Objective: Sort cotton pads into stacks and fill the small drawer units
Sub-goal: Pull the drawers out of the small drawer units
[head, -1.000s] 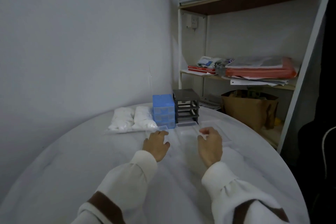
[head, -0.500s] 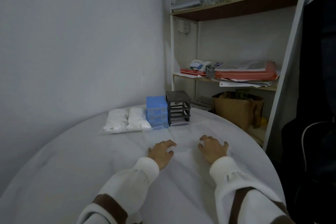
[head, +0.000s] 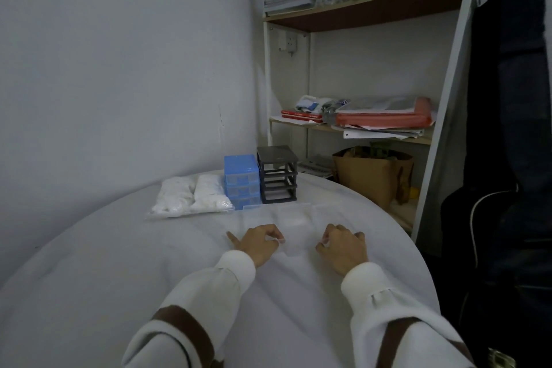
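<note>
Previously, a second before, both hands worked just in front of the drawer units; by this moment they had drawn back toward the person. The left hand (head: 259, 243) and the right hand (head: 343, 246) lay on the white table (head: 89, 278), fingers curled. Each appeared to pinch one side of a clear drawer tray (head: 294, 240) lying between them, but the tray was faint and transparent, so contact could not be confirmed with certainty.

The blue drawer unit (head: 242, 181) stood with drawers fitted, touching the black drawer unit (head: 277, 175), whose slots showed as empty frames. Further clear trays (head: 279, 213) lay on the table just in front of the units. Two bags of cotton pads (head: 191, 197) lay unopened, as far as visible, beside the blue unit.

Judgement: the withdrawal indicated that an empty tray had been brought to a working position. Sorting had not begun; no stacks were visible. The next step probably required opening a bag.
</note>
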`<state>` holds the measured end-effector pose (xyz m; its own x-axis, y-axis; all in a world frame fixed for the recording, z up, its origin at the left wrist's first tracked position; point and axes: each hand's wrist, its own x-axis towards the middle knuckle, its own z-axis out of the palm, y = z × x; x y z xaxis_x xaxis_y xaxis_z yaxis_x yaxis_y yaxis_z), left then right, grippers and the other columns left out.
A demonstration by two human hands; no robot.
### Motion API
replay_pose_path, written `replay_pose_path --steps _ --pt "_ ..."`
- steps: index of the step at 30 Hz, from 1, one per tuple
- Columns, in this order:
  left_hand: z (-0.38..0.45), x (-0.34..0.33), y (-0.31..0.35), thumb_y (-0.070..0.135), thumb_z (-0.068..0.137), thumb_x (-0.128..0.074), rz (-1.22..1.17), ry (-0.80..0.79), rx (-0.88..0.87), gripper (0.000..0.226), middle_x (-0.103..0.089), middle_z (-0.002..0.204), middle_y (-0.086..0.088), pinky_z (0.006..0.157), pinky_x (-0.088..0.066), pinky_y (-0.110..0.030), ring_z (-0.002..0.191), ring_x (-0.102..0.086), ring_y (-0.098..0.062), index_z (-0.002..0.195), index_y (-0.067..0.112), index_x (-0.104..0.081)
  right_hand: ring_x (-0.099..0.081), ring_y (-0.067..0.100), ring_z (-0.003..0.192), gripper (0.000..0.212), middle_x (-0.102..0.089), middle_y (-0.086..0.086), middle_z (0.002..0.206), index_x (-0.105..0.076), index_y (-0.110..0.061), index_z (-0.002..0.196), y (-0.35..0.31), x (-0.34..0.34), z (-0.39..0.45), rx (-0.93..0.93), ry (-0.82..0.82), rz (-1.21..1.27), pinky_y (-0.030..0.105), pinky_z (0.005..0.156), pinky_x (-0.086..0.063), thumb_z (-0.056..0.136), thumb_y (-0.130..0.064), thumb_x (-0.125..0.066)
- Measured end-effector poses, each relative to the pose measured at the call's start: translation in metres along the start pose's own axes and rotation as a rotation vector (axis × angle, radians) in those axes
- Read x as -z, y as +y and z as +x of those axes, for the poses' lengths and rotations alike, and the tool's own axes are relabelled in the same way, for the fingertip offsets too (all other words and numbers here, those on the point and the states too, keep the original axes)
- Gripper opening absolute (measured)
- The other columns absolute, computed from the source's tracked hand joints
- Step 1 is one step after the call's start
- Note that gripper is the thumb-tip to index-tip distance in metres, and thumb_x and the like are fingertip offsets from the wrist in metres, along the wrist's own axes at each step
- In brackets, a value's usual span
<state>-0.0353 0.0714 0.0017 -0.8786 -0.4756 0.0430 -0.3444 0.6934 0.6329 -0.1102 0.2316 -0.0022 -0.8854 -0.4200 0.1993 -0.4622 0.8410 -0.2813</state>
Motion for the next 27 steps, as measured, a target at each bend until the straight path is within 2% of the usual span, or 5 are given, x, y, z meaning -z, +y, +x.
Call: replay_pose_path --steps 10,18,22,24,27 --pt "0.003 0.007 -0.006 0.017 0.091 -0.048 0.132 0.109 -0.048 0.026 -0.053 0.131 0.011 0.104 0.022 -0.059 0.13 -0.039 -0.013 0.095 0.038 -0.062 -0.03 0.027 0.13 0.038 -0.03 0.01 0.141 -0.045 -0.014 0.127 -0.025 -0.001 -0.004 0.023 0.099 -0.062 0.039 0.107 -0.027 0.092 -0.027 -0.05" --pt "0.008 0.032 -0.031 0.008 0.091 -0.046 0.041 0.17 -0.043 0.032 -0.051 0.134 0.004 0.112 0.014 -0.049 0.134 -0.034 -0.015 0.108 0.03 -0.061 -0.043 0.019 0.113 0.022 -0.045 0.004 0.122 -0.054 -0.014 0.112 -0.066 -0.009 -0.001 0.222 0.141 0.041 0.028 0.096 -0.035 0.091 -0.015 -0.05" --pt "0.014 0.053 -0.061 0.006 0.09 -0.047 0.02 0.183 -0.009 0.032 -0.053 0.132 0.0 0.117 -0.005 -0.04 0.129 -0.039 -0.018 0.112 0.024 -0.061 -0.048 0.02 0.107 0.021 -0.047 0.005 0.118 -0.055 -0.011 0.11 -0.099 -0.019 0.003 0.324 0.079 0.102 0.025 0.088 -0.039 0.09 -0.012 -0.051" --pt "0.016 0.064 -0.079 0.0 0.088 -0.048 -0.06 0.219 -0.006 0.032 -0.055 0.129 -0.004 0.106 -0.025 -0.023 0.122 -0.046 -0.021 0.11 0.017 -0.063 -0.05 0.02 0.104 0.02 -0.048 0.005 0.118 -0.055 -0.01 0.11 -0.118 -0.025 0.006 0.352 0.044 0.126 0.025 0.087 -0.04 0.09 -0.012 -0.051" --pt "0.02 0.078 -0.104 -0.005 0.085 -0.048 -0.144 0.261 0.02 0.031 -0.057 0.124 -0.009 0.079 -0.031 -0.012 0.113 -0.052 -0.022 0.107 0.01 -0.065 -0.051 0.02 0.103 0.02 -0.049 0.005 0.118 -0.054 -0.011 0.11 -0.145 -0.036 0.015 0.374 -0.008 0.16 0.025 0.083 -0.042 0.091 -0.014 -0.051"
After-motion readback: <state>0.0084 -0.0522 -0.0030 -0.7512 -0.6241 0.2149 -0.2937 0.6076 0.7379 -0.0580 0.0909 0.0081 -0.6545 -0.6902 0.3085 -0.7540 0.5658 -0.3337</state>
